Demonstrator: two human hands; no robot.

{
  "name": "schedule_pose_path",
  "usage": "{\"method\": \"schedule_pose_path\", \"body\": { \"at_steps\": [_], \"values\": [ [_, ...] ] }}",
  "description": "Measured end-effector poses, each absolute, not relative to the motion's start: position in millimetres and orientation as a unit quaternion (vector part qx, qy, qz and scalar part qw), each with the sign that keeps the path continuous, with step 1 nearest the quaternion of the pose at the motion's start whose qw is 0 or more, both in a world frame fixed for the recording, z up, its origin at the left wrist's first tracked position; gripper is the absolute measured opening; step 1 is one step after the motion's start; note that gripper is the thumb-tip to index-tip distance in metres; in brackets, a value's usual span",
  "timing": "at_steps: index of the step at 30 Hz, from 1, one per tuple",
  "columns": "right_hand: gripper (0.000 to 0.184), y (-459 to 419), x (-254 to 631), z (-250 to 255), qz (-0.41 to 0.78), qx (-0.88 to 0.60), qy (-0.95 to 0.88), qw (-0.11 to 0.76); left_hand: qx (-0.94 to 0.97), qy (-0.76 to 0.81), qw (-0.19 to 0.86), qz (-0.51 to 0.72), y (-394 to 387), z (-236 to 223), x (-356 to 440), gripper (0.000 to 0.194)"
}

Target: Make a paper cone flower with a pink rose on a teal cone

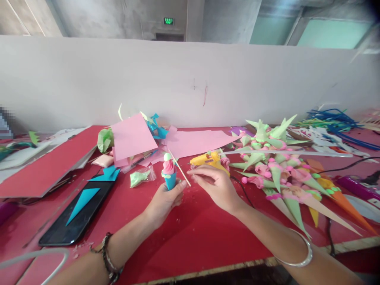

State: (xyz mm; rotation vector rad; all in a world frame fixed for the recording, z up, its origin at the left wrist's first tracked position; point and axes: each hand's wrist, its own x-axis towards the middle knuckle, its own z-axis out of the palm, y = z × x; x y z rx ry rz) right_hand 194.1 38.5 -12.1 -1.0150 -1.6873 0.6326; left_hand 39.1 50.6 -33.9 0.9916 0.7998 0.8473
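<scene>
My left hand [164,204] is closed around a small ice-cream cone of blue paper [170,181], held upright above the red table. Its top is a pink swirl [168,166] with a pale green ball, and pale green trim runs along the rim. A thin wooden stick [179,167] slants past the cone, its lower end by my left thumb; whether the thumb grips it is unclear. Just right of the stick, my right hand [218,186] hovers with bent fingers apart, nothing visible in them. Behind that hand lies a yellow glue gun [208,159].
Several finished paper cones [276,174] are heaped at right. Pink paper sheets [135,136] lie at the back. On the left, a black phone [80,209] carries blue paper pieces [83,204]. A bag of green clay [141,177] sits near the cone. A white partition [178,87] stands behind.
</scene>
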Motion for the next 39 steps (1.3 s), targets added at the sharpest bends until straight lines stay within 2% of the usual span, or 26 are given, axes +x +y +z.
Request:
{"method": "schedule_pose_path", "body": {
  "at_steps": [7,16,20,25,29,39],
  "values": [
    [0.020,40.7,193.7,-17.5,0.339,-0.386,-0.703,0.491,0.466,0.344,0.722,0.378,49.1,-31.5,39.3,0.030],
    [0.023,39.4,192.9,-16.7,0.382,-0.350,-0.709,0.478,0.460,0.326,0.742,0.362,47.5,-30.0,39.0,0.028],
    [0.020,41.2,194.3,-15.1,0.359,-0.375,-0.704,0.484,0.453,0.329,0.746,0.361,47.6,-27.7,38.5,0.026],
    [0.007,40.3,196.6,-10.6,0.339,-0.416,-0.651,0.537,0.421,0.312,0.781,0.340,48.0,-27.0,38.4,0.024],
    [0.010,38.4,197.2,-8.2,0.353,-0.423,-0.617,0.562,0.397,0.292,0.811,0.313,48.5,-29.4,38.9,0.023],
    [0.016,38.1,194.6,-8.7,0.361,-0.418,-0.631,0.545,0.395,0.293,0.819,0.294,46.8,-28.6,40.0,0.024]
  ]
}}
